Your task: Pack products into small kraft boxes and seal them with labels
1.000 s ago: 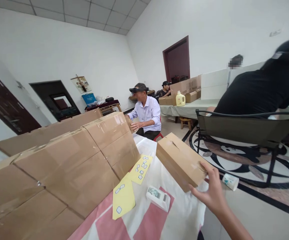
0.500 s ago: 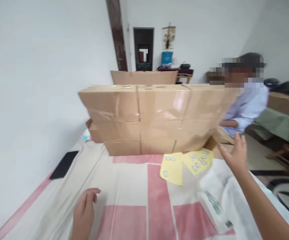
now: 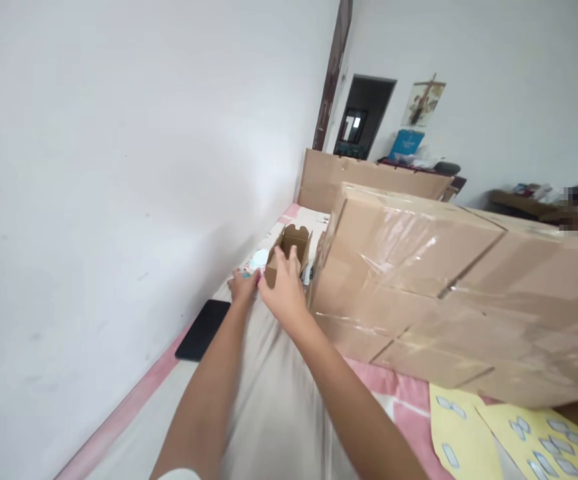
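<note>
Both of my arms reach forward along the wall side of the bed-like surface. My left hand [image 3: 243, 287] is down at a small pile of white, teal and pink items [image 3: 259, 260], its fingers curled around a teal and pink bit too small to name. My right hand [image 3: 286, 290] is in front of a small open cardboard box [image 3: 296, 240]. Its fingers are spread at the near side of that box, and its thumb points toward the pink bit by my left hand. No object shows in the right hand.
A wall of taped cardboard boxes [image 3: 409, 280] stands to the right of my hands. A black flat object [image 3: 203, 330] lies by the white wall [image 3: 93, 200]. Yellow sheets with small drawn shapes [image 3: 463, 433] lie at lower right. Another person is partly visible at the right edge.
My view has turned left. Both hands, which were apart over the cloth, have come together at the small box and the coloured items left of the box wall.
</note>
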`<state>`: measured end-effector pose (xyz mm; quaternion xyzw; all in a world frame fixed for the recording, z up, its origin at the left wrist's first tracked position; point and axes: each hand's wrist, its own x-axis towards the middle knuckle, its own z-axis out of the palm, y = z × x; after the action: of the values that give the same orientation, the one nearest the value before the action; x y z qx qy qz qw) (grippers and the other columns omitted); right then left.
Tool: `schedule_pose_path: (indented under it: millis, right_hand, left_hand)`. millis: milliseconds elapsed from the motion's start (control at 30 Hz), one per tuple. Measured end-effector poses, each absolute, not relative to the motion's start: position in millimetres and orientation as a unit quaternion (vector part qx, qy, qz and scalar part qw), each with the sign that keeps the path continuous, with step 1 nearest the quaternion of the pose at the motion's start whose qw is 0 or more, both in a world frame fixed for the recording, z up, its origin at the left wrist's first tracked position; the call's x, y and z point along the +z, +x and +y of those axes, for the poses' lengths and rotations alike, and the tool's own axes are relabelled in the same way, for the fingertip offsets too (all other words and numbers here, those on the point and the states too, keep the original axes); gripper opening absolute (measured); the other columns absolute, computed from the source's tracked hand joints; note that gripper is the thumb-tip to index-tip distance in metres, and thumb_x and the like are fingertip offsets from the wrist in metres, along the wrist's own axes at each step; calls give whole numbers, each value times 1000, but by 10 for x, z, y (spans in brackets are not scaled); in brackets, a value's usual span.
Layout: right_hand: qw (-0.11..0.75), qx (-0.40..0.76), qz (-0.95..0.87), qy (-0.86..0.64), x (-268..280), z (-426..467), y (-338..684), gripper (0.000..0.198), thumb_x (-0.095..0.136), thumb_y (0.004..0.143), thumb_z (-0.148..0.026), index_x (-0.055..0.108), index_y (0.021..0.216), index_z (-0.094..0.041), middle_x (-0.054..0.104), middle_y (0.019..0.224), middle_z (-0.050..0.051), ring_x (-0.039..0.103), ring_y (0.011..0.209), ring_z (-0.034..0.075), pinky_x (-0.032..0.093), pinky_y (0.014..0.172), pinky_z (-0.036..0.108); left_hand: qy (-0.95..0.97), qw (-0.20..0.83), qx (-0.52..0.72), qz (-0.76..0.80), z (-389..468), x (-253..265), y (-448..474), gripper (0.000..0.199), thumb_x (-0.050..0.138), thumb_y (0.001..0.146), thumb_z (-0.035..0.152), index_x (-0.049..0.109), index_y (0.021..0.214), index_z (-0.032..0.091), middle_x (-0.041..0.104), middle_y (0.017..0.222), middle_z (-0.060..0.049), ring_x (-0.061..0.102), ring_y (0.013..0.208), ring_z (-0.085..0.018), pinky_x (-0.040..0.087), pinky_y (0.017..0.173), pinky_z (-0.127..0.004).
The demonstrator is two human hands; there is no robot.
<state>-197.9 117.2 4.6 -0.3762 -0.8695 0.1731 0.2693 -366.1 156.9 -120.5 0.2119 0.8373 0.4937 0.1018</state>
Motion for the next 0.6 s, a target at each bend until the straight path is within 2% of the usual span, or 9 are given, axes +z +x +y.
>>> schedule_pose_path:
  millis: [100, 167, 267, 367, 433, 500, 567, 600]
  right_hand:
    - [235, 120, -817, -512, 29, 1571, -2439, 73, 57, 90, -42, 40, 150, -5, 44, 148, 28, 36, 136, 45, 29, 108, 63]
    - [196, 94, -817, -534, -102, 1746, -2541, 66, 58, 89, -48, 53, 138, -4, 52, 137, 29, 34, 134, 46, 24, 106, 67]
    - [167, 86, -821, -540, -324, 1840, -2547, 64, 51, 92, -60, 62, 127, -9, 53, 133, 27, 33, 131, 45, 27, 102, 70]
    - [167, 95, -824, -534, -429, 1836, -2546, 61, 48, 93, -61, 63, 126, -12, 53, 131, 25, 35, 129, 44, 38, 96, 65]
    - [166, 102, -824, -532, -439, 1827, -2570, 58, 50, 93, -58, 66, 124, -11, 57, 127, 25, 39, 127, 43, 43, 93, 63]
    - [166, 102, -821, -536, -423, 1810, -2595, 57, 50, 93, -57, 68, 121, -10, 59, 125, 25, 41, 126, 44, 44, 92, 63]
    - [174, 98, -820, -536, -389, 1765, -2599, 58, 48, 94, -58, 69, 120, -10, 58, 129, 24, 42, 127, 44, 45, 92, 64]
    - [180, 95, -821, -533, -366, 1726, -2590, 58, 46, 94, -58, 69, 120, -11, 57, 132, 24, 42, 128, 44, 45, 92, 65]
  left_hand:
    - [194, 83, 495, 843, 1717, -1356, -3564, 56, 62, 91, 56, 53, 131, 19, 57, 132, -13, 60, 113, -28, 52, 94, -49]
    - [206, 57, 495, 842, 1758, -1454, -3523, 62, 62, 89, 55, 47, 136, 18, 51, 141, -16, 53, 125, -32, 46, 103, -51]
    - [242, 33, 485, 840, 1819, -1518, -3584, 69, 66, 85, 46, 40, 142, 15, 37, 156, -22, 36, 143, -36, 33, 115, -51]
    - [306, 34, 469, 828, 1872, -1490, -3748, 77, 69, 82, 40, 36, 149, 23, 21, 167, -16, 27, 149, -37, 29, 119, -51]
    - [351, 40, 458, 816, 1881, -1461, -3846, 80, 74, 79, 40, 38, 149, 28, 25, 167, -13, 37, 145, -36, 37, 114, -46]
    - [365, 42, 449, 815, 1868, -1438, -3900, 76, 74, 78, 42, 45, 147, 26, 40, 158, -16, 51, 134, -35, 45, 105, -42]
    - [344, 27, 451, 823, 1835, -1409, -3903, 68, 68, 84, 45, 47, 145, 22, 51, 147, -19, 58, 126, -34, 50, 98, -41]
    - [329, 11, 456, 827, 1811, -1385, -3885, 64, 62, 88, 45, 48, 145, 20, 51, 146, -20, 58, 126, -34, 51, 97, -42]
